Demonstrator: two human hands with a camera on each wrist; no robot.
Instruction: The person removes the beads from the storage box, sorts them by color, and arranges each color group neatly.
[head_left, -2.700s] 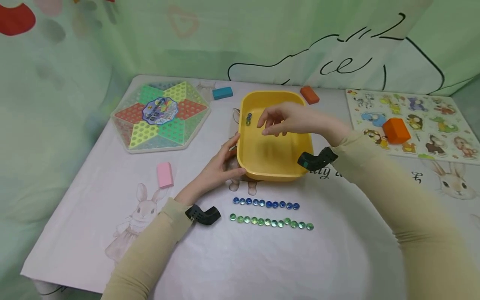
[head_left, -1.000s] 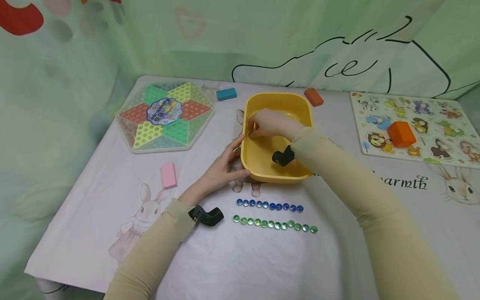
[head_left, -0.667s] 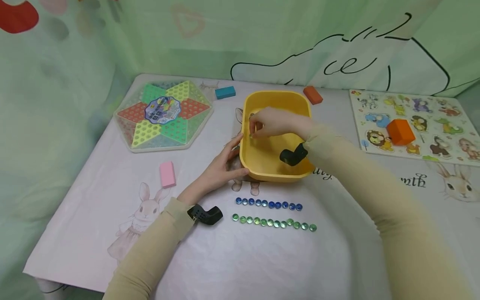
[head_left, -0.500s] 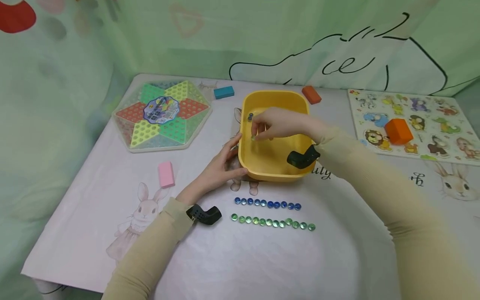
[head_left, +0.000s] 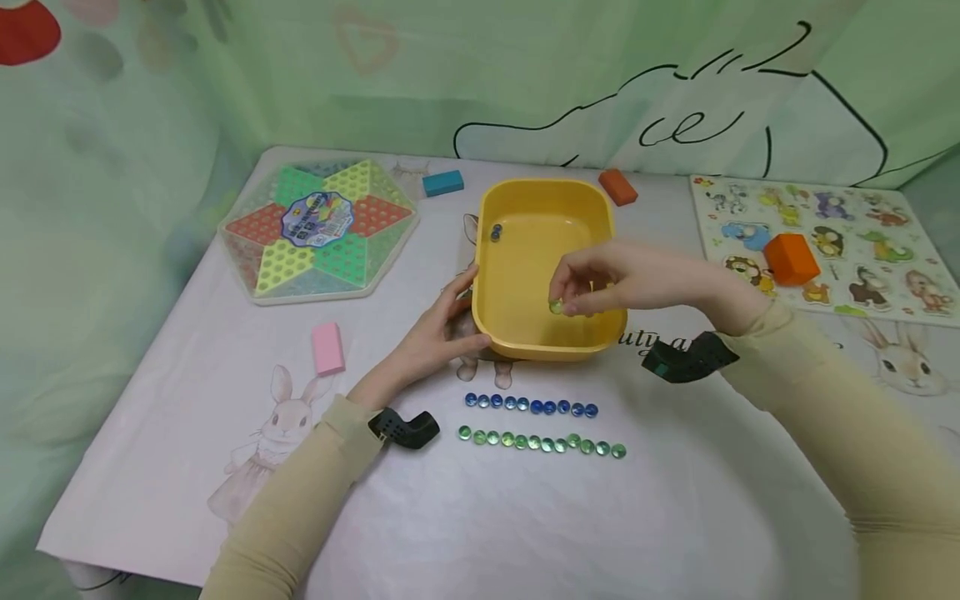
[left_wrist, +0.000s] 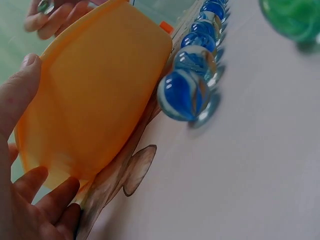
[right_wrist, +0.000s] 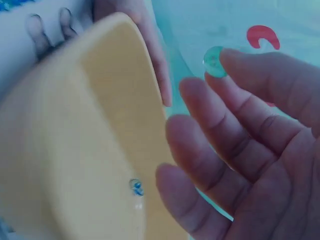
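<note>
Between its thumb and index finger my right hand (head_left: 611, 279) pinches a green glass marble (head_left: 556, 307), above the near right part of a yellow plastic bin (head_left: 517, 283). In the right wrist view the marble shows at the thumb tip, the other fingers loosely bent. My left hand (head_left: 438, 333) rests spread against the bin's left side, its thumb at the near corner. A couple of dark bluish marbles (head_left: 497, 232) lie inside by the left wall. On the table in front run a row of blue swirled marbles (head_left: 522, 404) and a row of green marbles (head_left: 534, 442).
A Chinese checkers board (head_left: 318, 233) lies at the back left. Around the bin are a blue block (head_left: 443, 183), a red block (head_left: 618, 187) and a pink block (head_left: 327, 349). An orange block (head_left: 792, 259) stands on an animal puzzle board (head_left: 870, 242) at right.
My right hand reached to the bin's left wall, picked up a green marble there and has carried it right and nearer to me. My left hand stays at the bin.
</note>
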